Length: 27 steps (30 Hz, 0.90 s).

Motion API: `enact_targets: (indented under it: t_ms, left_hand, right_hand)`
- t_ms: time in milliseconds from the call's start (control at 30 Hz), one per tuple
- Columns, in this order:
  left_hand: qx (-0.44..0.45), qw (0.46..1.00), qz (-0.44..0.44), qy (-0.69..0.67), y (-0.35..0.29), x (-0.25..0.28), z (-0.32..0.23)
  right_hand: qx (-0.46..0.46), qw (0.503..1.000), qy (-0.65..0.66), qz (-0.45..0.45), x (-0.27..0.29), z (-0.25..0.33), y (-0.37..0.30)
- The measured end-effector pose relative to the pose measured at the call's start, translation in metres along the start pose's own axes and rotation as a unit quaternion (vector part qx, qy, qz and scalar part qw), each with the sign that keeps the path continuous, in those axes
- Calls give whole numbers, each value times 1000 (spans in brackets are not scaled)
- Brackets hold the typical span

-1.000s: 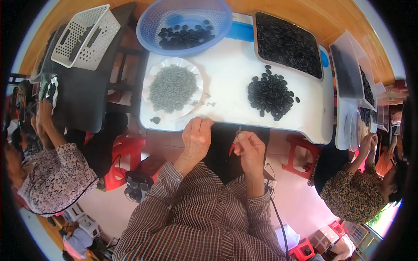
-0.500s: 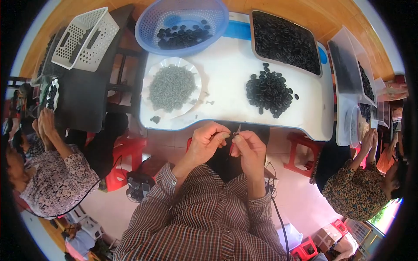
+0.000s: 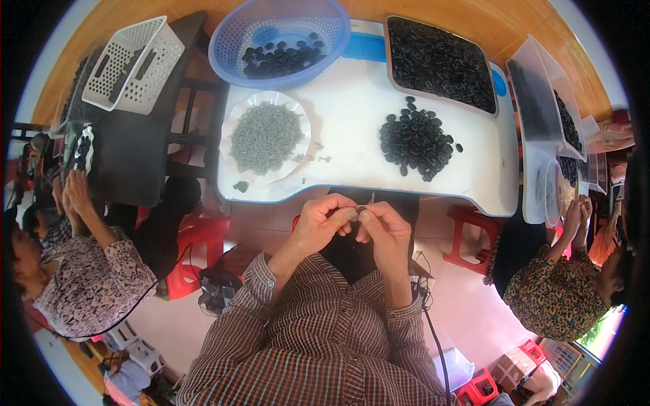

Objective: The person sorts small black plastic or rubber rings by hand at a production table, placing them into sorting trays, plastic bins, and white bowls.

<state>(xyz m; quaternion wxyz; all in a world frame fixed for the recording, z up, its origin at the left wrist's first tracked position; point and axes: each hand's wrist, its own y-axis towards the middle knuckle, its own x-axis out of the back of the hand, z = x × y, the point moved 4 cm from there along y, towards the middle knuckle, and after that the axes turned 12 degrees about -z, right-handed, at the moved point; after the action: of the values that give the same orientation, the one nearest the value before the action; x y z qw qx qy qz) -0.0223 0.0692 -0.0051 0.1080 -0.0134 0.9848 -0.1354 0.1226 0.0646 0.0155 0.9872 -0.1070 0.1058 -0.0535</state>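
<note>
My left hand and my right hand meet in front of my chest, just short of the table's near edge. Thumbs and fingertips of both pinch a small dark piece, mostly hidden by the fingers. A thin pointed tip shows above my right fingers; what it belongs to is hidden. Beyond the hands, a heap of black oval pieces lies on the white table. To its left, a white fluted plate bears a mound of small grey, translucent pieces.
A blue colander with black pieces and a tray full of black pieces stand at the table's back. A white perforated basket sits on the dark table at left. People work at both sides, near red stools.
My hands have drawn slightly closer together, and the dark piece between the fingertips is more covered. The view has shifted a little; the heaps on the table look the same.
</note>
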Motion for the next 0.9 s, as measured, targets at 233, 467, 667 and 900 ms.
enact_targets:
  t_ms: [233, 467, 667, 900]
  left_hand:
    - [31, 998, -8, -46, 0, 1, 9]
    - [44, 994, -36, -94, 1, 1, 8]
    - [57, 992, -32, -104, 0, 1, 8]
    - [58, 992, -29, -110, -1, -2, 8]
  right_hand:
    - [-18, 1000, -4, 0, 1, -1, -1]
    - [-49, 998, 15, -33, 0, -1, -4]
    - [-46, 998, 21, -24, -4, -6, -4]
    - [-43, 998, 25, -22, -3, -6, -4]
